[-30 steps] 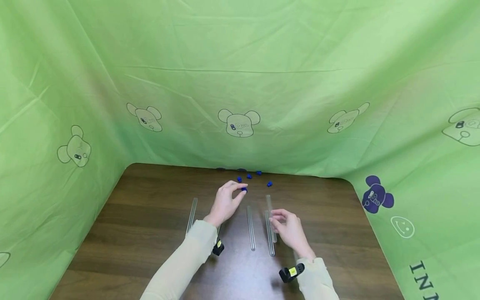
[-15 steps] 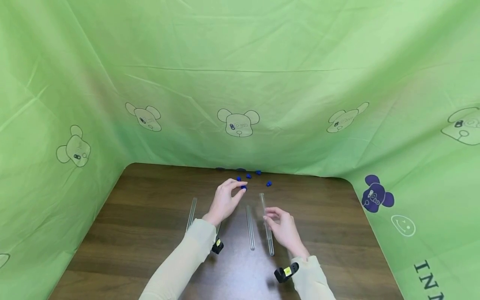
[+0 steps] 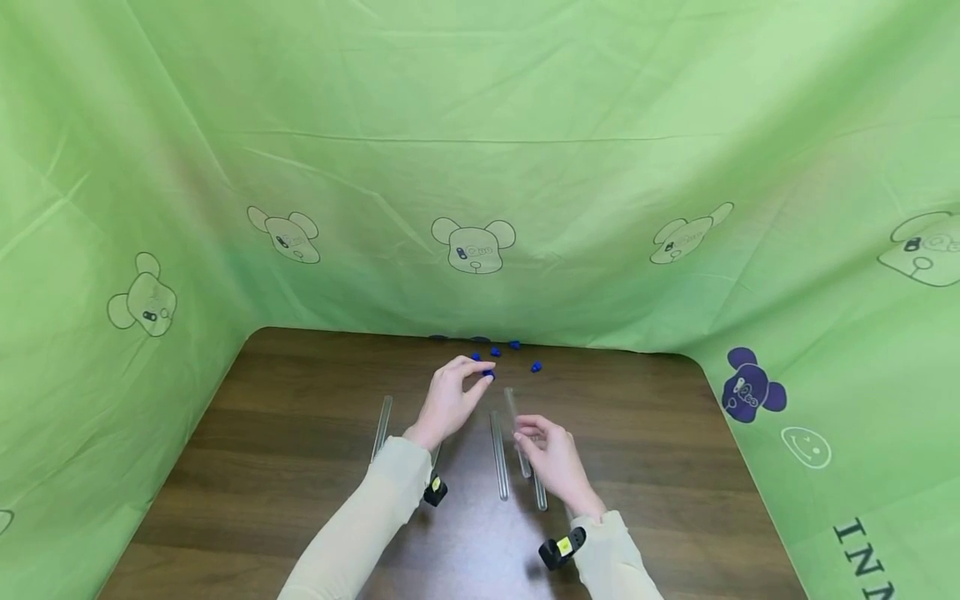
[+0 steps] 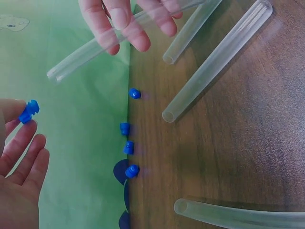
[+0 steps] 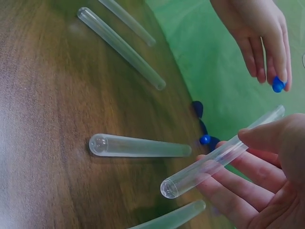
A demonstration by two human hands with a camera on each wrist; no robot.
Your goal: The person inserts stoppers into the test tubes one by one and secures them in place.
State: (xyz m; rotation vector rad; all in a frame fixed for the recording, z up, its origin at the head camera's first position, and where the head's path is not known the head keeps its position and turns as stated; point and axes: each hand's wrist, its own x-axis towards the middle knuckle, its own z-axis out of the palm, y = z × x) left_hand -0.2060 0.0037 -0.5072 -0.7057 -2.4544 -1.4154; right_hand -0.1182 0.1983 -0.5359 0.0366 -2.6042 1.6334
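Observation:
My left hand (image 3: 446,400) pinches a ribbed blue stopper (image 4: 29,111) between thumb and index finger, above the table. My right hand (image 3: 553,454) holds a clear test tube (image 5: 205,171) between thumb and fingers. In the right wrist view the tube is tilted, its rounded end toward the camera and its other end toward the left hand. Stopper and tube are apart. Beneath the right hand lies another test tube (image 3: 541,493), partly covered by it. A further test tube (image 3: 499,457) lies just left of the held one.
Several loose blue stoppers lie along the table's far side, one of them a stopper (image 3: 536,367) at the right. Another test tube (image 3: 382,427) is partly hidden by the left sleeve. The wooden table (image 3: 660,467) ends at a green cloth (image 3: 480,167) hanging around it.
My right hand has moved left with the test tube, bringing it nearer the left hand. The left hand has stayed nearly still, still pinching the stopper.

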